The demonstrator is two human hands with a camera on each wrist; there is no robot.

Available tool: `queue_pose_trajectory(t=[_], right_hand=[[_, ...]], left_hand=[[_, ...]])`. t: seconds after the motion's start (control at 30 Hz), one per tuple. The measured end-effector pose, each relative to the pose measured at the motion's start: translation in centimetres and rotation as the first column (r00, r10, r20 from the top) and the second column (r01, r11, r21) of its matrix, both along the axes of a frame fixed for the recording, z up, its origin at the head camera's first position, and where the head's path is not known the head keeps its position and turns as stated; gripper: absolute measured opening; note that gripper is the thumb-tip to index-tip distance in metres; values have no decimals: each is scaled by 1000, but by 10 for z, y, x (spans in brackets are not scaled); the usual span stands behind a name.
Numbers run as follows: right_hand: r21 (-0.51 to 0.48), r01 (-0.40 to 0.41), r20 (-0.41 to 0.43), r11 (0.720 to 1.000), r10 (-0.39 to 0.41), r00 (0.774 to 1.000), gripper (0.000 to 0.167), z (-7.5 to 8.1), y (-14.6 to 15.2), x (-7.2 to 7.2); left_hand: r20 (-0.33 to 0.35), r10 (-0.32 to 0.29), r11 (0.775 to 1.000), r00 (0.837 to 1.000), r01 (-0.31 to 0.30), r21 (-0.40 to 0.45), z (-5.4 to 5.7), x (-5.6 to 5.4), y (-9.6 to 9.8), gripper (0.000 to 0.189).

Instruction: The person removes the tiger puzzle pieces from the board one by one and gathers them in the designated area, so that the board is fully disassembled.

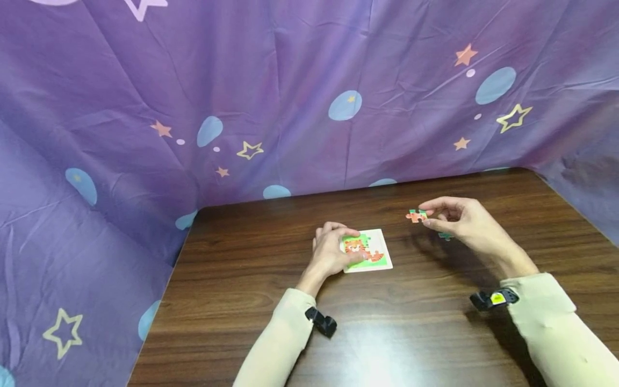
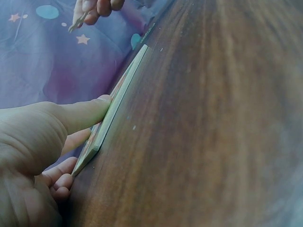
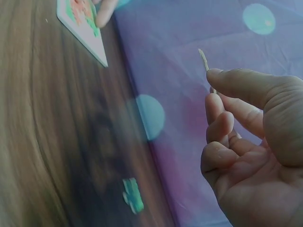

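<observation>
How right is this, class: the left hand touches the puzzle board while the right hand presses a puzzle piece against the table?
The pressing is wrong: the right hand pinches the puzzle piece above the table, as the right wrist view shows.

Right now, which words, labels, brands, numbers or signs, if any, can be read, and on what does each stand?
No readable text in any view.
Yellow patch on the right black strap: too small to tell any writing.
Puzzle board and held puzzle piece: no lettering visible.
Purple backdrop: printed shapes only.
</observation>
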State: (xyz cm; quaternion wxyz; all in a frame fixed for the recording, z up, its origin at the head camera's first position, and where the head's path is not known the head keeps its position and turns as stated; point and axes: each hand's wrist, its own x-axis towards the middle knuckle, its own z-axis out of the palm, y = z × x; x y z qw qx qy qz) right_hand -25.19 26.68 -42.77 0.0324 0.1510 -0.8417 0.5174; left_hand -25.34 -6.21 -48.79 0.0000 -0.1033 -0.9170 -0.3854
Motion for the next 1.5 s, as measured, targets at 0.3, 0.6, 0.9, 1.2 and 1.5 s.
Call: queue_pose_trajectory(t=[0.3, 0.6, 0.9, 1.2, 1.5], right_hand=[[58, 39, -29, 998, -38, 999, 35, 5, 26, 3], [88, 99, 7, 991, -100, 995, 35, 6, 40, 7], [137, 94, -27, 986, -91, 996, 35, -5, 58, 14], [86, 24, 26, 996, -26, 999, 35, -30, 73, 23], [127, -25, 59, 992, 18, 998, 33, -49, 83, 21]], left_hand=[[-23, 11, 999, 1000, -10, 36, -9, -5, -2, 57], [-8, 10, 1000, 1000, -10, 19, -8, -5, -2, 55], [-4, 9, 1000, 1000, -9, 23, -7, -4, -3, 56], [-15, -4, 999, 1000, 5, 36, -10, -5, -1, 56], [-25, -4, 999, 1000, 4, 38, -12, -6, -1, 54]])
